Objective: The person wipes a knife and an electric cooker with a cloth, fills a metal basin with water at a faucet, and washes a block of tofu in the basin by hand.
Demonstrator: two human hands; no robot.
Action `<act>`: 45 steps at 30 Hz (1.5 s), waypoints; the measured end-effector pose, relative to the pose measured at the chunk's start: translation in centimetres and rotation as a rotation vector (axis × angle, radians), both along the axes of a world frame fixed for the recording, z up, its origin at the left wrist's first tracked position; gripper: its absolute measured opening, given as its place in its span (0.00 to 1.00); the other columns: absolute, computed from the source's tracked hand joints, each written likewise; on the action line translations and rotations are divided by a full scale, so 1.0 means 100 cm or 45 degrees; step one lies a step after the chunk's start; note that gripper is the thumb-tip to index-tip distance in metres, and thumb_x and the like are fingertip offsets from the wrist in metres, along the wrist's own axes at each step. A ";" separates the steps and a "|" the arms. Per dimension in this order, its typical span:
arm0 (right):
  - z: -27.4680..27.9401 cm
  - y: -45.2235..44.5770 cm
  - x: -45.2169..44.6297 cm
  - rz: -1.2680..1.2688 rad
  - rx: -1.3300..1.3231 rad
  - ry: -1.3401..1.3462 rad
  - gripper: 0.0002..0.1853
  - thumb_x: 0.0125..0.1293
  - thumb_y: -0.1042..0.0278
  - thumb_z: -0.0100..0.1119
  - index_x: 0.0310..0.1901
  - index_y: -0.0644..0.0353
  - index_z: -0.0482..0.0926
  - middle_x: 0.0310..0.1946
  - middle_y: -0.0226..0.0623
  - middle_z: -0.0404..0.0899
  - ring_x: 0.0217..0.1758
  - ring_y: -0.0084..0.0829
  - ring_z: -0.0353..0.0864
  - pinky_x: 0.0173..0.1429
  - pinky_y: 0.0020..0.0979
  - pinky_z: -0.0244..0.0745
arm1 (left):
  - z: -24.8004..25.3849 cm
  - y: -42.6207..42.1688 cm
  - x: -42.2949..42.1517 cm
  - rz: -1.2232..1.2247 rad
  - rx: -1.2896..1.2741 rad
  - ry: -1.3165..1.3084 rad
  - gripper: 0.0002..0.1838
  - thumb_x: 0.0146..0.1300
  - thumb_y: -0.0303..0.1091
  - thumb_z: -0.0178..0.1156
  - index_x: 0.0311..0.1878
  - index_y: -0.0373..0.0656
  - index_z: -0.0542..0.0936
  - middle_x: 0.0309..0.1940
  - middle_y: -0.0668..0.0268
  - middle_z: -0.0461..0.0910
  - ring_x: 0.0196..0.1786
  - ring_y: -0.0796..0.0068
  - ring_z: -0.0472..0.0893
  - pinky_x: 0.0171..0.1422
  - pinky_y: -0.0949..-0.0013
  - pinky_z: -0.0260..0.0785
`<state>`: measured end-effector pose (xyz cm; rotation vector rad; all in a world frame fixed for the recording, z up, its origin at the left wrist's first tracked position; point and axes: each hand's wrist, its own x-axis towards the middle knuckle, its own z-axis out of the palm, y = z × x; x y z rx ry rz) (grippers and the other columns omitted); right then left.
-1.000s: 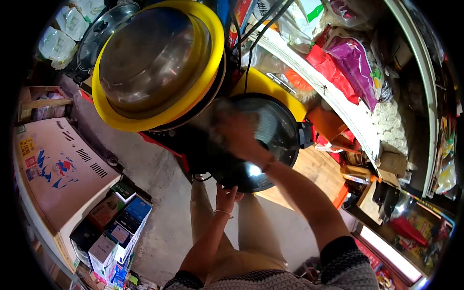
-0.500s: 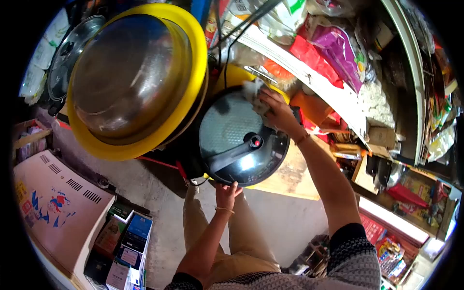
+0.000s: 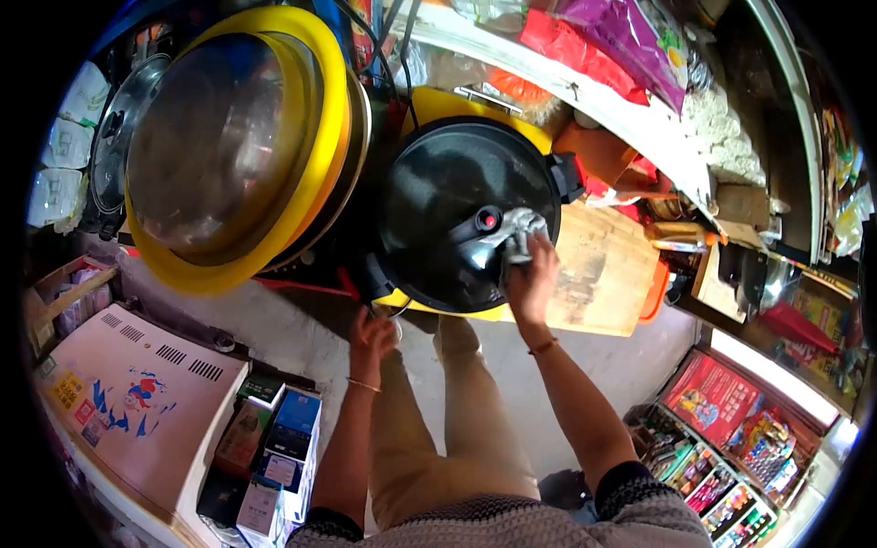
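Note:
A round black electric pan (image 3: 395,265) with side handles stands in front of me. Its dark, glossy lid (image 3: 429,187) carries a central knob (image 3: 488,218) with a red centre. My right hand (image 3: 533,283) grips a crumpled grey cloth (image 3: 524,228), which lies against the lid just right of the knob and partly covers the lid's handle. Below the pan's left side handle (image 3: 373,277), my left hand (image 3: 373,338) hangs apart from the pan. Its fingers are loosely bent and spread, and nothing shows in them.
A large yellow-rimmed basin (image 3: 338,137) with a metal bowl (image 3: 215,151) stands left of the pan. A wooden board (image 3: 598,274) lies to the right. Behind runs a white shelf edge (image 3: 512,55) with bags above. Boxes (image 3: 283,447) and a white cabinet (image 3: 137,402) sit lower left.
My right hand and the cloth have moved from the lid's far right edge towards me, beside the knob. My left hand has left the pan's near rim and moved left. The view has shifted.

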<state>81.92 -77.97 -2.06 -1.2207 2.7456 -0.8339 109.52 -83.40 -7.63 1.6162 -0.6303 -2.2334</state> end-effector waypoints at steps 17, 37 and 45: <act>0.013 0.062 0.030 -0.180 -0.132 -1.653 0.26 0.46 0.82 0.46 0.53 0.64 0.68 0.44 0.37 0.73 0.45 0.29 0.74 0.49 0.28 0.72 | -0.089 -0.010 -0.016 -0.335 -0.824 -0.528 0.22 0.63 0.44 0.48 0.52 0.36 0.69 0.43 0.52 0.75 0.46 0.51 0.73 0.53 0.61 0.64; 0.024 0.044 -0.021 -0.419 -0.124 -1.591 0.22 0.47 0.78 0.45 0.49 0.66 0.69 0.40 0.39 0.74 0.39 0.31 0.76 0.44 0.29 0.75 | -0.116 -0.054 -0.037 -0.840 -1.372 -0.809 0.20 0.55 0.33 0.48 0.52 0.41 0.66 0.34 0.51 0.76 0.35 0.49 0.77 0.39 0.54 0.72; 0.066 -0.138 -0.020 0.885 0.203 -0.567 0.23 0.47 0.79 0.55 0.50 0.57 0.72 0.52 0.42 0.69 0.56 0.39 0.68 0.60 0.37 0.64 | -0.093 -0.052 -0.019 -0.429 -1.800 -0.735 0.16 0.60 0.38 0.47 0.47 0.39 0.70 0.30 0.54 0.77 0.30 0.54 0.77 0.37 0.61 0.72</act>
